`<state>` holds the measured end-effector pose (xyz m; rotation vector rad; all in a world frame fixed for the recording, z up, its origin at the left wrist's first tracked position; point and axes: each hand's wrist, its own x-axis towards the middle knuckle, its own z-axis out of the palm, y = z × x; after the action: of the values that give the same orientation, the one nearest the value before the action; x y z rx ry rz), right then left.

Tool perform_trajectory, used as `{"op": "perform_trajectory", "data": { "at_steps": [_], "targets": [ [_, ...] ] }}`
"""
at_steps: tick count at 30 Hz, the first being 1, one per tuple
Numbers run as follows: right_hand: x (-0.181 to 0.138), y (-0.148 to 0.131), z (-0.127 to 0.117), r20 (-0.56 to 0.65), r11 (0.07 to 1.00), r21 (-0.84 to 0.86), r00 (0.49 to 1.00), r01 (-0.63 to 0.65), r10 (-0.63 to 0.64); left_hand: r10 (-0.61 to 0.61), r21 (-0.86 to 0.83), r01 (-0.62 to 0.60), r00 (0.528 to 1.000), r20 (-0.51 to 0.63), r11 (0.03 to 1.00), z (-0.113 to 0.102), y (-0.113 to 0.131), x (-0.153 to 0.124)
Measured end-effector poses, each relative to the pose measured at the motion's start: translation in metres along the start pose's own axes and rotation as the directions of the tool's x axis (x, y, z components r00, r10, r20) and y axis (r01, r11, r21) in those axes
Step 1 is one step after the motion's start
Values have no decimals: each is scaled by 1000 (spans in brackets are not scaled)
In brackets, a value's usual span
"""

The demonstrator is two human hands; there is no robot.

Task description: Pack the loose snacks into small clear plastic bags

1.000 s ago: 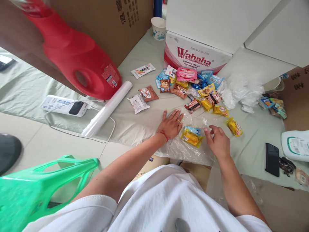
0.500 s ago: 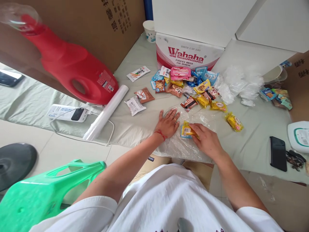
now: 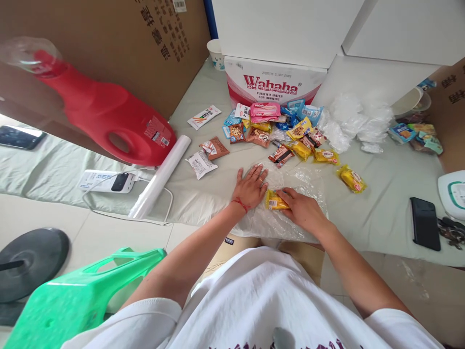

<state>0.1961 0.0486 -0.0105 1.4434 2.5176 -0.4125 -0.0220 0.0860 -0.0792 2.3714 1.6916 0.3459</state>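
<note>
My left hand lies flat, fingers apart, on the left part of a clear plastic bag spread over the cloth. In my right hand is a yellow snack packet, gripped at its right end and resting over the plastic. The blue-edged packet seen beneath it earlier is now covered. Beyond the bag lies a heap of wrapped snacks, among them a pink packet, a brown packet and a yellow cookie packet. Another yellow packet sits apart on the right.
A Wahaba-style water carton, lettered "Wahaha", stands behind the heap. Crumpled clear plastic bags lie right of it. On the left are a plastic roll, a power bank and a red jug. A black phone lies at right.
The yellow packet in my right hand has come down slightly left and now hides the blue-edged packet. My left hand stays flat on the plastic. The camera view has shifted slightly.
</note>
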Motion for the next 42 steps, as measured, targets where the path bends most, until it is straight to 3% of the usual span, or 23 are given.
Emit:
{"op": "perform_trajectory", "data": {
  "at_steps": [5,7,11,16,19,22,27,31,35,42],
  "targets": [
    [2,7,-7,-59,995,98,998,3,3,-20,-19,20,1000,15,1000,-7,-1,-2],
    [6,17,-14,-163,987,158,985,-23,49,-26,-38,26,1000,8,999,-9,-2,-2],
    [37,40,-24,-378,984,139,912,-110,156,-26,-85,24,999,-27,996,-8,-6,-4],
    [89,54,-16,-339,994,84,936,-67,92,-49,-189,17,986,-162,982,-3,-16,-7],
    [99,57,-13,-320,991,129,943,-47,86,-77,-243,27,977,-199,970,-1,-22,-8],
    [91,59,-17,-336,980,185,942,72,-6,-94,-249,51,982,-163,967,0,-24,-8],
    [50,54,-25,-412,928,224,892,298,-187,-112,-286,66,983,-146,956,0,-22,-7],
    [13,39,-17,-350,898,189,881,399,-318,-107,-337,53,983,-146,940,0,-21,-7],
    [-7,25,3,-249,888,114,878,446,-409,-74,-388,34,993,-89,921,-5,-22,-7],
    [-10,19,26,-246,911,158,909,380,-337,96,-517,-42,992,77,855,-23,-23,-5]
  ]
}}
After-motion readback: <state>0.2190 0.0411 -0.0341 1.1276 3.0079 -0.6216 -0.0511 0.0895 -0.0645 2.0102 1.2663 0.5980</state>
